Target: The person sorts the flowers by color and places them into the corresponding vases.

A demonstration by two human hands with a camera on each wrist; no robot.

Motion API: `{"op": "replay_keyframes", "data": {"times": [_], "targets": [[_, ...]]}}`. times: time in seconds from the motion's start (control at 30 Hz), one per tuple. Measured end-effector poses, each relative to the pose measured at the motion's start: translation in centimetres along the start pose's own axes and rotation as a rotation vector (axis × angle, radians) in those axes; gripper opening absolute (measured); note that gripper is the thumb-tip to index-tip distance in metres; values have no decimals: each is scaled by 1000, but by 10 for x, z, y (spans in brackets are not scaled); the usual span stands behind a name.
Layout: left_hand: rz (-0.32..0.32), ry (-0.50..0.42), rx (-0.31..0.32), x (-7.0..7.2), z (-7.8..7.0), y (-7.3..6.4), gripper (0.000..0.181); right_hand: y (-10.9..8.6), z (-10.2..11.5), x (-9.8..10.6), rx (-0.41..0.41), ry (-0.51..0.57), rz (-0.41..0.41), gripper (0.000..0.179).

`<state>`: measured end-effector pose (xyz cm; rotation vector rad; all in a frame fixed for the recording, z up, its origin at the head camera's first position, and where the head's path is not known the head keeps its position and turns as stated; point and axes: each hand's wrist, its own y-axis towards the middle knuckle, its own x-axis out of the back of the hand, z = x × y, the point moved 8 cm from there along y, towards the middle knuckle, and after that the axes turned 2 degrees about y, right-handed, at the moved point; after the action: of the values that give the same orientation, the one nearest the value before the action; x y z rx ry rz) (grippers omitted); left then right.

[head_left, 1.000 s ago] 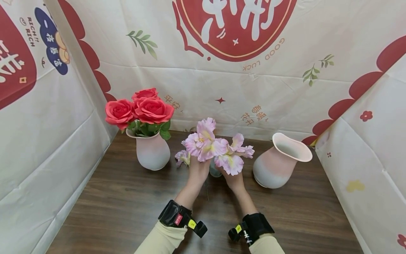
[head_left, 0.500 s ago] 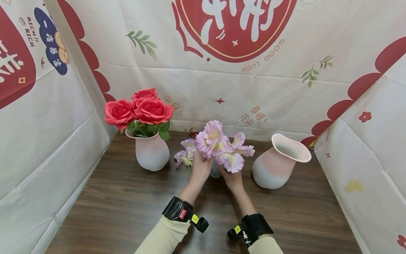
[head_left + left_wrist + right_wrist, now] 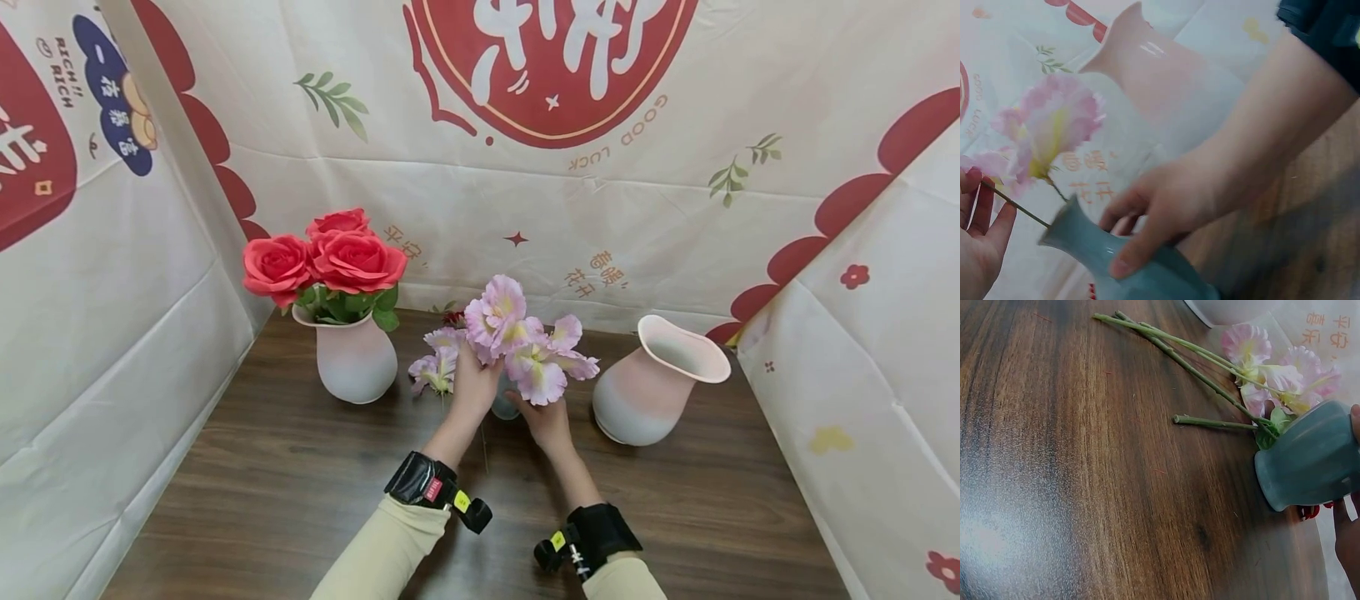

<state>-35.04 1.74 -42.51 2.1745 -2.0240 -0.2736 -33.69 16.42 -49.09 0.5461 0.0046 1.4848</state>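
Note:
In the head view my left hand (image 3: 474, 385) pinches the stem of a pink-and-yellow iris (image 3: 495, 315). The left wrist view shows that thin stem (image 3: 1019, 206) reaching the mouth of a blue-green vase (image 3: 1100, 250). A second pink iris (image 3: 1054, 128) stands with its stem in the same vase. My right hand (image 3: 550, 425) grips the vase around its neck and upper body, thumb along the near side. Seen from the right wrist, the vase (image 3: 1310, 456) has its base near the tabletop; the right fingers show only at the frame's edge.
Pink flowers (image 3: 437, 367) lie on the table left of the vase, their green stems (image 3: 1210, 381) pointing outward. A dark red bloom (image 3: 453, 318) is partly hidden behind. Red roses (image 3: 352, 260) fill a pink-white vase (image 3: 356, 362) at left; another such vase (image 3: 645, 396) stands at right.
My left hand has shifted slightly right and away from me with the iris, uncovering more of the lying flowers and the dark red bloom. My right hand stays on the vase.

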Motion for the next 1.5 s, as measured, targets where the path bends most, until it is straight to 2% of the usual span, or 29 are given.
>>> {"op": "replay_keyframes", "data": {"times": [0.1, 0.17, 0.27, 0.37, 0.5, 0.6, 0.63, 0.67, 0.73, 0.8, 0.9, 0.93, 0.97, 1.07, 1.17, 1.23, 1.3, 1.4, 1.5], "targets": [[3, -20, -31, 0, -10, 5, 36, 1, -8, -1, 20, -4, -19, 44], [3, -10, -30, 0, -13, 8, 32, 2, -18, -1, 28, -4, -28, 44], [2, -5, -16, 0, -16, 10, 28, 2, -35, -3, 13, -24, -35, 41], [-9, 5, -21, 0, -20, 11, 22, 2, -40, -2, -19, -68, -22, 40], [-40, 47, -97, 5, -34, 11, 24, 0, -41, -2, -37, -117, -11, 34], [-51, 87, -142, 7, -42, 11, 27, 0, -36, -3, 6, -147, -18, 29], [-51, 94, -139, 7, -42, 11, 27, -1, -35, -2, 17, -159, -26, 27], [-48, 90, -128, 7, -40, 11, 27, -1, -34, -2, 29, -159, -28, 28], [-42, 83, -98, 6, -35, 11, 13, -1, -34, -4, 27, -138, -21, 30], [-30, 50, -43, 4, -25, 11, 10, -1, -37, -5, -17, -114, -6, 33], [-6, 54, 16, 0, -10, 9, 7, -1, -40, -6, -77, -73, 10, 44], [3, 62, 28, -1, -7, 9, 12, 0, -40, -6, -95, -68, 12, 48], [8, 78, 32, -3, -4, 9, 18, -1, -42, -6, -126, -68, 20, 53], [16, 135, 24, -6, 1, 11, 16, 1, -43, -6, -163, -76, 33, 64], [9, 165, 24, -7, 4, 13, 15, -1, -30, -5, -213, -37, 38, 67], [21, 192, 12, -8, 5, 14, 15, -2, -19, -4, -207, -22, 28, 66], [61, 234, 0, -10, 5, 14, 21, -2, -13, -4, -198, 2, 16, 63], [160, 324, -26, -14, 5, 13, 38, -2, -26, -5, -162, -45, 18, 63], [263, 366, 9, -13, 11, 8, 51, -1, -39, -6, -119, -69, 19, 58]]}}
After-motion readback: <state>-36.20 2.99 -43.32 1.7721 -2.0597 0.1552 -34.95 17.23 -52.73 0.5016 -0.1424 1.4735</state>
